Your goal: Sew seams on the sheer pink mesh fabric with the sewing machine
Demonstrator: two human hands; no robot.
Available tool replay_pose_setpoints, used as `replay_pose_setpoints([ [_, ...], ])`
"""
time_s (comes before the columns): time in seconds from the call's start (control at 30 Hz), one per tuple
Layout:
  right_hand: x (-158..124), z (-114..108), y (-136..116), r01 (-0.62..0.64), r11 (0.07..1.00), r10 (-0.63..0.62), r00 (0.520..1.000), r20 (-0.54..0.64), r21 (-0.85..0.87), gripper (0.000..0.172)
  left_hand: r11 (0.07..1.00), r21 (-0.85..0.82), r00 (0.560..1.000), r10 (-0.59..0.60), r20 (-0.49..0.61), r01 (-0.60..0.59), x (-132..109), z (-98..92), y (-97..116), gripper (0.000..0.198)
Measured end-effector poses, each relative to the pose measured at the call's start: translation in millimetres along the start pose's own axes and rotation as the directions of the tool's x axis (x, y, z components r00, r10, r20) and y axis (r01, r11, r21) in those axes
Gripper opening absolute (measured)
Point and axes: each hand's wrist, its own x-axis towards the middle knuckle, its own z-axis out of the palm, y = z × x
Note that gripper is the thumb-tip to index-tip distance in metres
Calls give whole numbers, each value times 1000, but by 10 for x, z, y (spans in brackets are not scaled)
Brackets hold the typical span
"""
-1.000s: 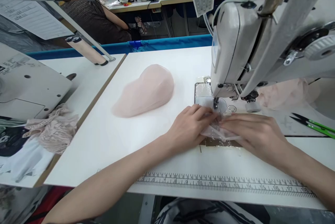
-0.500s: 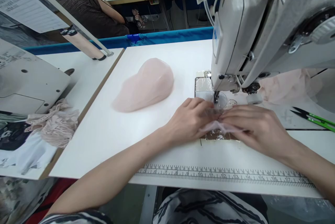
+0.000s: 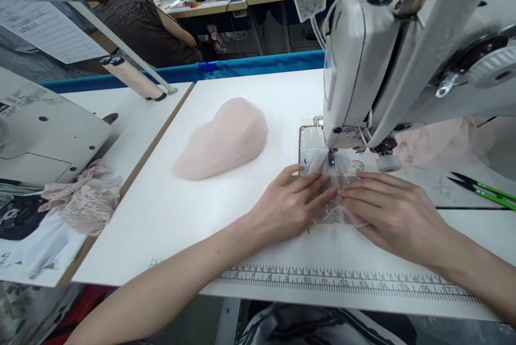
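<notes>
My left hand (image 3: 291,204) and my right hand (image 3: 393,211) lie flat, fingers stretched out, on a small sheer pale piece of fabric (image 3: 334,201) just in front of the presser foot (image 3: 331,158) of a white sewing machine (image 3: 387,65). The fingertips of both hands nearly meet over the fabric, pressing it onto the machine bed. The fabric's far edge reaches under the foot.
A stack of pale pink sheer pieces (image 3: 226,139) lies left of the machine on the white table (image 3: 169,210). Green-handled snips (image 3: 481,189) lie at right. A printed ruler (image 3: 342,283) runs along the front edge. Lace trim (image 3: 80,200) sits on the left table. Another person (image 3: 149,28) sits beyond.
Both hands have spread flatter on the fabric, which has slid a little farther under the presser foot. The view shifted slightly.
</notes>
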Motion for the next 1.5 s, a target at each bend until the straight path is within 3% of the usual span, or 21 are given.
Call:
replay_pose_setpoints([
  [0.53,14,99,101,6,996,-9,999,-34,-91,20,997,-38,998,-68,15,69,80,63,-110,32],
  [0.8,-25,111,109,52,982,-51,999,12,-183,21,998,-56,995,-38,-95,33,28,48,-48,28],
  [1.1,-1,138,129,55,964,-54,998,10,-262,20,994,-68,994,-85,-65,81,87,93,-135,30],
  [1.5,-10,149,139,62,958,-57,998,26,-279,23,993,-77,992,-95,-78,89,29,58,-34,30],
])
